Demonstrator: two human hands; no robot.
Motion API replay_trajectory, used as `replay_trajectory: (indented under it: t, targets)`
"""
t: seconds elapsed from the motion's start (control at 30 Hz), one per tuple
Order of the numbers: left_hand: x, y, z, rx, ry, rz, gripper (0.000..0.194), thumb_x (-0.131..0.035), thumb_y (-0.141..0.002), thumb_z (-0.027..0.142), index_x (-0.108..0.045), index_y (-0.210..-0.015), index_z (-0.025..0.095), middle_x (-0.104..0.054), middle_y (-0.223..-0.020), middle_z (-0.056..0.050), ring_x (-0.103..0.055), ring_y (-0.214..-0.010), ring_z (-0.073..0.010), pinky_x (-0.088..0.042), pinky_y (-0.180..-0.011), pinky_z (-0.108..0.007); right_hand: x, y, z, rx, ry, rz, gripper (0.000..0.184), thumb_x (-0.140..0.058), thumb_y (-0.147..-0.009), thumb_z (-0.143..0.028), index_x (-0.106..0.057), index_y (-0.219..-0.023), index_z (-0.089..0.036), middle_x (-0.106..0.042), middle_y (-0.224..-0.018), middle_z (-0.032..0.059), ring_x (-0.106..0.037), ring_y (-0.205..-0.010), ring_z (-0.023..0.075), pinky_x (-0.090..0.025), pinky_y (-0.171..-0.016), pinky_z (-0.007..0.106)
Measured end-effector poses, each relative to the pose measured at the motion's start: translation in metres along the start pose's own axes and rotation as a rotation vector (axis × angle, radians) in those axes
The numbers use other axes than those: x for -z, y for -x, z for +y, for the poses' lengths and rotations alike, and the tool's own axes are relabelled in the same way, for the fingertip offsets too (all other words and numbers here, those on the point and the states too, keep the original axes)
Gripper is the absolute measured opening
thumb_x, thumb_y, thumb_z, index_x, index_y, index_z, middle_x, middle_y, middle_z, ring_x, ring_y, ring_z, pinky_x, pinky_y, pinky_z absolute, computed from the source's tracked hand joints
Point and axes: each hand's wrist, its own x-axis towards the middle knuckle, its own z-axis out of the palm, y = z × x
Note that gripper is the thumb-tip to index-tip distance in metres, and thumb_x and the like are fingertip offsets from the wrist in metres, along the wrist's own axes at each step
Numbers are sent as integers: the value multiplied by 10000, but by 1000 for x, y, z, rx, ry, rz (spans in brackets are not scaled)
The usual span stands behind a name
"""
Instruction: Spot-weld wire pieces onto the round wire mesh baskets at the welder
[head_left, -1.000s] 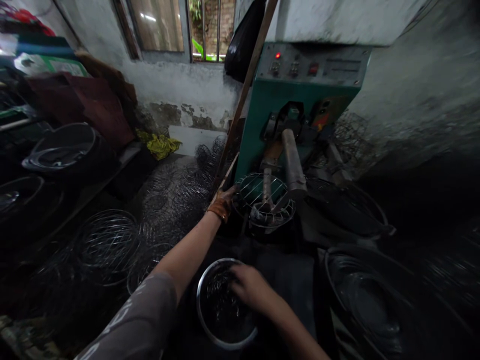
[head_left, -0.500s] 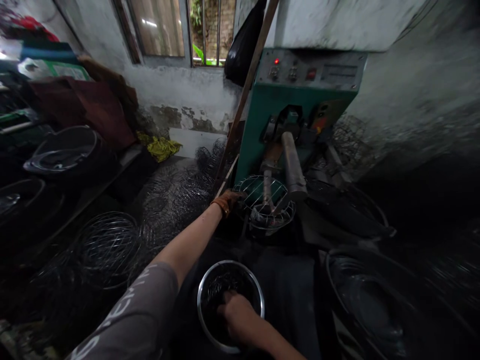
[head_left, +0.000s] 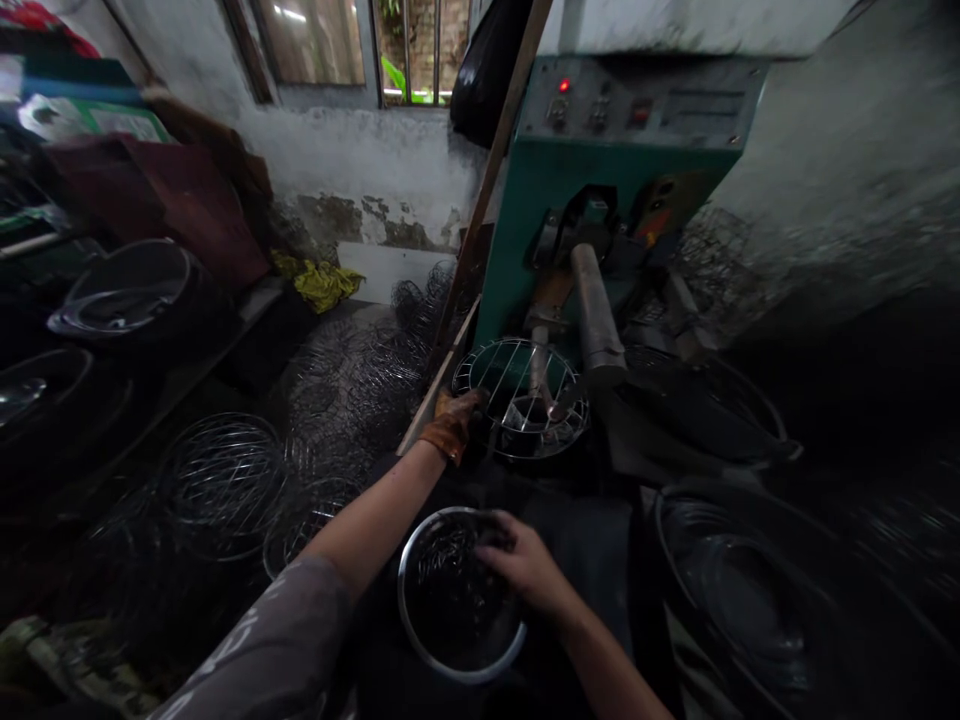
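My left hand (head_left: 454, 418), in an orange-brown glove, grips the left edge of a round wire rack (head_left: 499, 375) at the green welding machine (head_left: 517, 220). The rack lies tilted under the machine's thick upper cylinder (head_left: 598, 315), around its thinner lower arm. Below it stands a bowl with a shiny metal rim (head_left: 409, 620), with small metal pieces (head_left: 442, 560) inside. My bare right hand (head_left: 521, 560) is over the bowl's right rim, fingers curled together and a little blurred. What they pinch, if anything, I cannot make out.
Wire racks (head_left: 225, 480) and a heap of wire pieces (head_left: 337, 370) lie on the floor to the left. Black tubs (head_left: 135, 290) stand farther left. At the right is a large dark container (head_left: 667, 560) with coiled wire. A wooden plank (head_left: 487, 180) leans beside the machine.
My right hand has lifted from inside the bowl to its upper right rim. My left hand and the wire rack have shifted slightly. The camera view has also moved a little.
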Motion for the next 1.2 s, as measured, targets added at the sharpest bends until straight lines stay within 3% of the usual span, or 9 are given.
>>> replay_trajectory:
  t: [0.13,0.23,0.3,0.5,0.63,0.73,0.97,1.2]
  targets:
    - [1,18,-2,-60,22,-59,611,-921,-581,252,-636,-1119,198,-710,-891,-50,-693,-784,-177,-535,-697,-263,32,-11,-30,48,-37,261,344,-791,-643,-449,-735,-837,-171,-743,-787,56,-689,-739,209,-574,-703,323]
    - [1,25,-5,-75,26,-42,621,-900,-594,256,-613,-1142,197,-709,-952,-67,-697,-795,-191,-538,-700,-286,43,-16,-43,62,-168,361,393,-816,-611,-508,-657,-763,-182,-720,-717,40,-621,-565,157,-493,-471,242]
    - [2,27,-9,-72,31,-17,629,-879,-612,261,-589,-1166,198,-705,-999,-78,-694,-782,-192,-537,-690,-299,45,-19,-48,71,-260,387,451,-841,-578,-522,-630,-794,-188,-737,-747,50,-621,-536,154,-455,-406,220]
    - [4,25,-22,-81,34,52,645,-867,-620,265,-568,-1189,207,-693,-1059,-86,-679,-780,-178,-535,-698,-298,48,-25,-47,96,-374,445,474,-918,-502,-439,-719,-824,-155,-746,-756,63,-664,-599,166,-578,-519,279]
    - [2,32,-22,-124,35,57,607,-865,-615,280,-590,-1150,199,-690,-1038,-86,-674,-806,-184,-524,-704,-292,50,-33,-40,144,-371,506,463,-900,-548,-487,-704,-810,-160,-757,-846,87,-710,-655,206,-586,-503,294]
    - [-1,43,-15,-48,18,111,590,-875,-624,281,-589,-1134,200,-688,-951,-68,-668,-772,-183,-516,-702,-297,48,-41,-36,218,-298,610,457,-862,-612,-539,-688,-819,-171,-735,-818,63,-738,-721,243,-616,-547,328]
    - [-7,51,-10,-22,1,165,595,-901,-641,238,-591,-1149,210,-693,-1007,-67,-678,-838,-180,-512,-751,-282,42,-54,-27,218,-60,733,496,-746,-680,-667,-635,-794,-197,-675,-611,25,-661,-508,208,-549,-430,303]
    - [-11,45,-17,-14,28,219,568,-893,-621,211,-609,-1112,182,-700,-953,-61,-671,-826,-181,-513,-805,-314,43,-55,-30,198,-126,770,506,-756,-646,-672,-597,-772,-208,-681,-646,27,-651,-484,201,-523,-382,291]
